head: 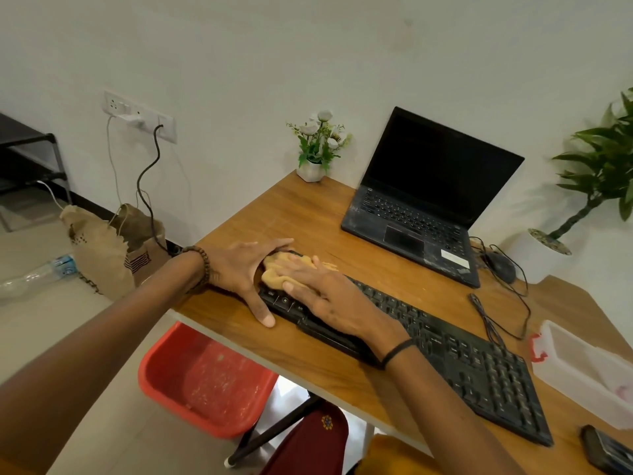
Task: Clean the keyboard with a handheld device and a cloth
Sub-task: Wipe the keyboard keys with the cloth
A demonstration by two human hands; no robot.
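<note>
A black keyboard (pixel 455 351) lies diagonally across the wooden desk (pixel 308 207). On its left end sits a crumpled yellow cloth (pixel 286 265). My right hand (pixel 329 296) lies flat on the cloth, pressing it onto the keys. At the keyboard's left edge, my left hand (pixel 246 272) is spread wide, thumb on the desk by the front corner and fingers along the back edge, holding the keyboard still. A dark handheld object (pixel 606 450) lies at the desk's near right corner, only partly in view.
An open black laptop (pixel 424 200) stands behind the keyboard, with a black mouse (pixel 501 267) and cables to its right. A white flower pot (pixel 310 171) stands at the back corner, a translucent box (pixel 589 368) on the right. A red tub (pixel 202 378) sits under the desk.
</note>
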